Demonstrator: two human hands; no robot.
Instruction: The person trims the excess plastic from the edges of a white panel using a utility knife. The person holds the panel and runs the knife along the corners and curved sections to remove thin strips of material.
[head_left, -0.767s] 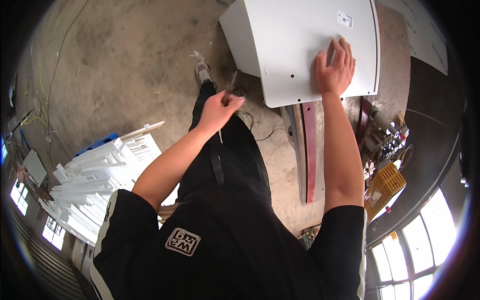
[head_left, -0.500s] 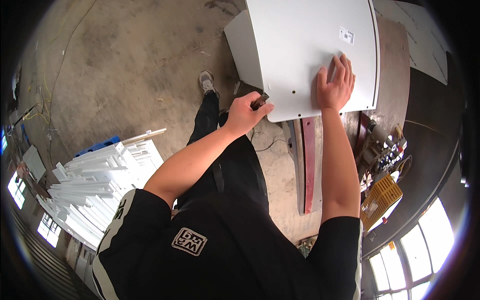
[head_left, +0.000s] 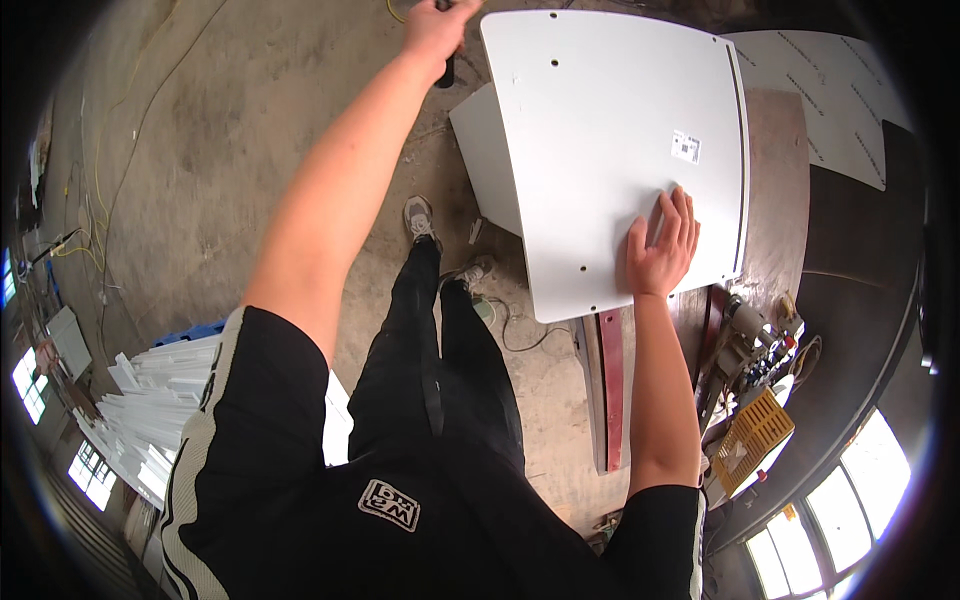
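A white panel (head_left: 610, 120) with small dark holes and a printed label lies before me. My right hand (head_left: 663, 245) rests on it near its right side, fingers stretched out and slightly apart. Beyond the panel's far left corner, my left hand (head_left: 436, 42) grips a small dark hand tool (head_left: 447, 72). Only its dark end shows below the fist, so its exact kind is unclear. Under the panel's left edge, another white board (head_left: 487, 160) slants downward.
A brown surface (head_left: 777, 190) adjoins the panel's right side, with a machine (head_left: 750, 345) and a yellow plastic basket (head_left: 757, 440) nearer. A red strip (head_left: 611, 400) runs below the near edge. White strips (head_left: 165, 390) are piled at left. A cable (head_left: 525, 345) lies on the floor.
My left hand has moved with the tool from the panel's near left corner to beyond its far left corner. The panel appears lower in view; my right hand stays on it.
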